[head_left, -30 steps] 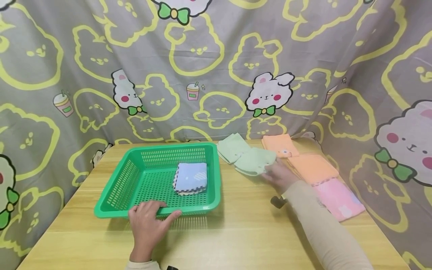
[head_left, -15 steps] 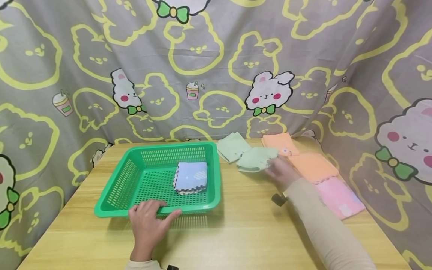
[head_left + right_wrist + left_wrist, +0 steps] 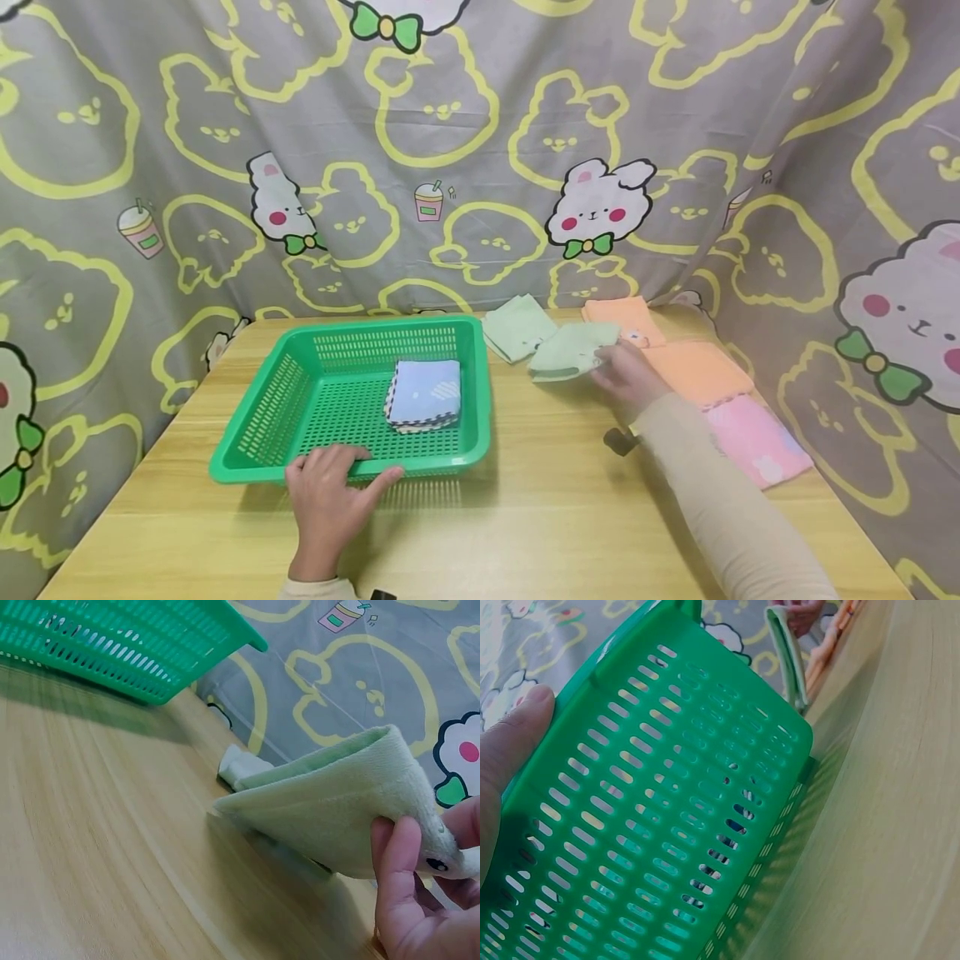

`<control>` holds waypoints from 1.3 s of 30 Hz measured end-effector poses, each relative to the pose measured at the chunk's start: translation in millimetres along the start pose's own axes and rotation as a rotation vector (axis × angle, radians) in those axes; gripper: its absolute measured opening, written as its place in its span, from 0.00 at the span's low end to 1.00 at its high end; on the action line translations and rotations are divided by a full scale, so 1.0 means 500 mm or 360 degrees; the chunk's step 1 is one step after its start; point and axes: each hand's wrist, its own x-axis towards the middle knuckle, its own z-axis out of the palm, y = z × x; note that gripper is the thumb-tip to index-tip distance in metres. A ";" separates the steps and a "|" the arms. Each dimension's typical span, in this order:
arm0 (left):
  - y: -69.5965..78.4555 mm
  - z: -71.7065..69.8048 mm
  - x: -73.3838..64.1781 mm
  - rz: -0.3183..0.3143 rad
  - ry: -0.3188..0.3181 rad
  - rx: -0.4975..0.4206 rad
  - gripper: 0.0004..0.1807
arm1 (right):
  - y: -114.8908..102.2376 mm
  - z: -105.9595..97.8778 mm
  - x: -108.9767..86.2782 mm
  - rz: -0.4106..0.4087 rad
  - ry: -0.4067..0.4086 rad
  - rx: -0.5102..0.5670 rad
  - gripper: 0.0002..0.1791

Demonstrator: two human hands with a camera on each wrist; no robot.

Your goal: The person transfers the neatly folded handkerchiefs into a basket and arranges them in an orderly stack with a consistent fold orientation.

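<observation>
My left hand (image 3: 330, 504) grips the near rim of a green plastic basket (image 3: 352, 473), thumb along the edge. Inside the basket, toward its right side, lies a small stack of folded towels, a blue one (image 3: 426, 392) on top. At right, my right hand (image 3: 626, 375) pinches the corner of a folded light green towel (image 3: 572, 350). The right wrist view shows that green towel (image 3: 337, 802) lifted and tilted over the table, its folded layers partly spread. Behind it, a second light green towel (image 3: 517, 327) lies flat by the basket's back right corner.
Two orange towels (image 3: 618, 317) and a pink towel (image 3: 757, 442) lie folded in a row along the right of the wooden table (image 3: 525, 517). A grey patterned curtain (image 3: 480, 150) hangs behind the table and along its sides.
The green towel in my right hand has come up off the table and shifted slightly right, its near edge folding up. My left hand and the basket stay put.
</observation>
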 end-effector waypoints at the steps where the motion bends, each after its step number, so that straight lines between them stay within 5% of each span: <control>1: 0.000 0.000 0.000 0.0002 0.0002 -0.0002 0.39 | -0.001 0.000 0.000 0.0010 0.0006 0.0021 0.26; 16: 0.000 -0.001 0.001 0.0014 0.0010 0.0001 0.39 | -0.023 0.010 -0.009 -0.0015 -0.0019 0.0057 0.15; 39: 0.001 -0.002 0.002 0.0005 -0.0012 0.0016 0.40 | -0.045 0.028 -0.023 -0.0037 -0.0032 0.0064 0.12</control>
